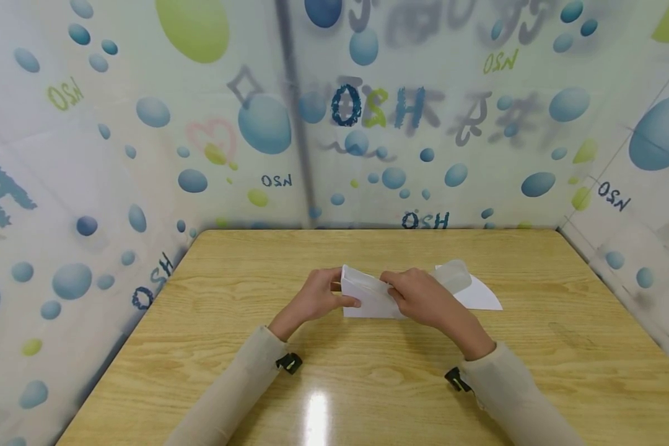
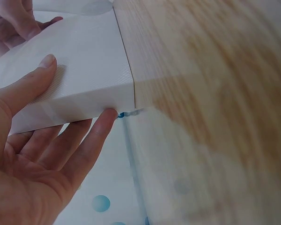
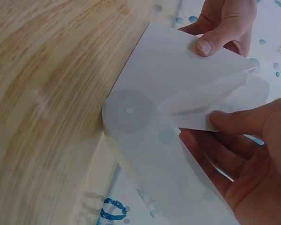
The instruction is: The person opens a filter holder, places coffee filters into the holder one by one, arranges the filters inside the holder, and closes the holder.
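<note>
A white, box-like holder (image 1: 370,303) stands on the wooden table, its upper side open in the head view. My left hand (image 1: 319,292) grips its left end, thumb on the near face and fingers around the far side. At the holder's middle, my right hand (image 1: 424,297) pinches the edge of a white panel (image 3: 192,121), thumb on top and fingers beneath. A translucent rounded flap (image 1: 458,277) sticks out to the right; in the right wrist view it runs from a round pivot (image 3: 129,111). Beside it lies a white fan-shaped piece (image 1: 484,296).
The wooden table (image 1: 245,266) reaches back to a patterned curtain (image 1: 379,155) with blue and green dots, which also hangs along both sides. Dark clips (image 1: 290,363) sit at the cuffs of both light sleeves (image 1: 240,378).
</note>
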Action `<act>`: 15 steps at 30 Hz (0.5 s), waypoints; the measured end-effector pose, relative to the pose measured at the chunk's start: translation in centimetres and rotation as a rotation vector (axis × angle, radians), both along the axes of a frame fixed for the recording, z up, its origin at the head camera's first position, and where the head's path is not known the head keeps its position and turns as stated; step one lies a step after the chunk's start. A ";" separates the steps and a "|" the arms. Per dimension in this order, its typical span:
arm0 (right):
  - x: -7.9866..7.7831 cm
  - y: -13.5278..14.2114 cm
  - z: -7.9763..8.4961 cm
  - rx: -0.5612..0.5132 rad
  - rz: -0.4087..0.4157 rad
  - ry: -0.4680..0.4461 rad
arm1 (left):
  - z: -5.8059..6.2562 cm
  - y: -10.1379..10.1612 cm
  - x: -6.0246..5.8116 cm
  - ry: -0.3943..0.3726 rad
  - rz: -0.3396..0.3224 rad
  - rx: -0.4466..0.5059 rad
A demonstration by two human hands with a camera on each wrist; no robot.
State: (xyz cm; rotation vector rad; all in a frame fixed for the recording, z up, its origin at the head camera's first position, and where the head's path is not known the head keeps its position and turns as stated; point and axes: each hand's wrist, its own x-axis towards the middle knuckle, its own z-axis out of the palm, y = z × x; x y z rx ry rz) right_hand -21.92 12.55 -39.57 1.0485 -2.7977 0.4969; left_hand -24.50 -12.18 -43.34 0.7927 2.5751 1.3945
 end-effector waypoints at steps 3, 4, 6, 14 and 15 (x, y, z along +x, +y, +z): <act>0.1 0.0 0.1 -0.001 0.005 0.004 | 0.0 0.0 0.0 0.000 0.000 -0.001; 0.1 0.0 0.1 -0.001 0.006 0.006 | 0.0 0.0 0.0 0.000 0.000 0.000; 0.1 0.0 0.1 0.000 0.008 0.010 | -0.1 0.0 0.0 -0.003 0.002 0.000; 0.2 -0.1 0.1 0.022 0.010 0.004 | 0.0 0.1 -0.1 -0.003 0.009 -0.003; 0.2 -0.2 0.1 0.022 0.011 -0.001 | -0.1 0.1 0.0 -0.001 0.008 -0.004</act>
